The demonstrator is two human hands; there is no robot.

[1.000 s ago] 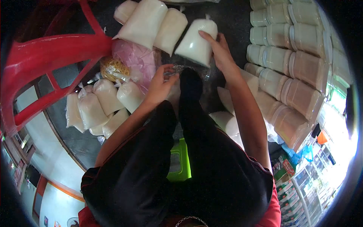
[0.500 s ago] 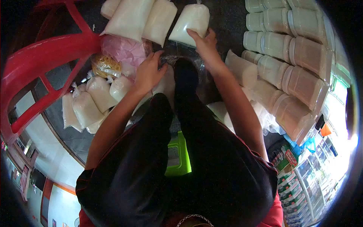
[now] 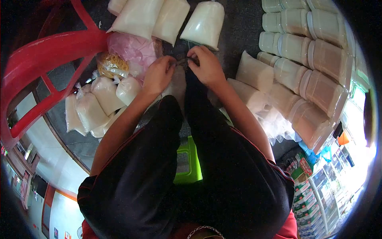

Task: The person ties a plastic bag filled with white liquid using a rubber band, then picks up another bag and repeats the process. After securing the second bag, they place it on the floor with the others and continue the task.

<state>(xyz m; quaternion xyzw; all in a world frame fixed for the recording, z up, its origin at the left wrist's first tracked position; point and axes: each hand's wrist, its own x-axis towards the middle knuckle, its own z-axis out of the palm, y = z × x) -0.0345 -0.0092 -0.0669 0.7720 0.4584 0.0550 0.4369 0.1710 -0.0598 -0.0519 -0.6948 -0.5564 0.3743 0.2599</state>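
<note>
Between the fingers of both hands, a thin, plastic-looking piece (image 3: 182,61), too small to identify surely. At its left end, left hand (image 3: 159,75), thumb and fingers bent and nearly together, apparently pinching it; at its other end, right hand (image 3: 207,68), fingers curled in, with little gap left, apparently pinching too. Cannot tell how firm either hold is.

Half a second ago, right fingers spread against the single pale filled bag (image 3: 203,24); now off it and drawn back toward the left ones, which look more closed than before. Just beyond the right fingertips, that same bag, lying on the dark floor (image 3: 240,34), untouched now. Beyond the left fingers, more filled bags (image 3: 147,18) side by side, close to the single one. Just left of the left fingers, crumpled pink plastic (image 3: 137,48), and past it a clear bag of yellowish bands (image 3: 112,65).

Farther left and nearer the body, a cluster of knotted filled bags (image 3: 93,105); beyond these, a red plastic chair (image 3: 59,46). Just below the right fingers, a foot in black (image 3: 191,79). Well right of them, pale packs (image 3: 254,72) beside rows of wrapped containers (image 3: 292,47). Far nearer the body, between the legs, a bright green stool (image 3: 195,161).
</note>
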